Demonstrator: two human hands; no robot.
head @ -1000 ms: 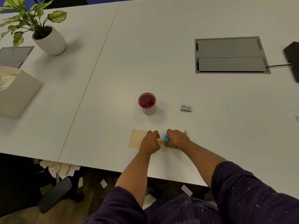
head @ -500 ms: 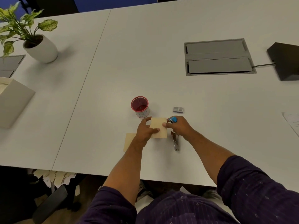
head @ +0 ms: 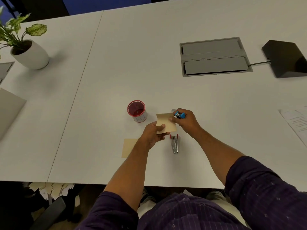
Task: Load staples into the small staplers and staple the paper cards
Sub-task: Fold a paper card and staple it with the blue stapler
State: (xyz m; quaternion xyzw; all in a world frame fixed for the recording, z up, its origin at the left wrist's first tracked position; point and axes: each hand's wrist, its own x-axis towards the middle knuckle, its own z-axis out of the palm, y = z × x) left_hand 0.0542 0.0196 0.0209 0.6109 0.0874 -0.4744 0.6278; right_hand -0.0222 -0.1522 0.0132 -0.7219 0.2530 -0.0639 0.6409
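1. Above the white table (head: pixel 166 47), head view: left hand (head: pixel 152 134) pinches the tan paper card (head: pixel 166 122) between thumb and curled fingers – card lifted off the surface.
2. Right hand (head: pixel 186 121) grips the blue stapler (head: pixel 179 115), fingers curled round it, its tip at the card's right edge.
3. Just below the fingers – a silver stapler (head: pixel 175 144) lies flat; second card (head: pixel 129 147) partly under the left wrist.
4. Red-rimmed cup (head: pixel 137 111) sits left of the fingers.

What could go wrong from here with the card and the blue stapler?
1. The left hand pinches the paper card by one corner, in the air; it may twist as the blue stapler in the right hand bites, skewing the staple.
2. The right fingers sit near the stapler's mouth, risking a pinch.
3. The forearm could knock the metal stapler below.
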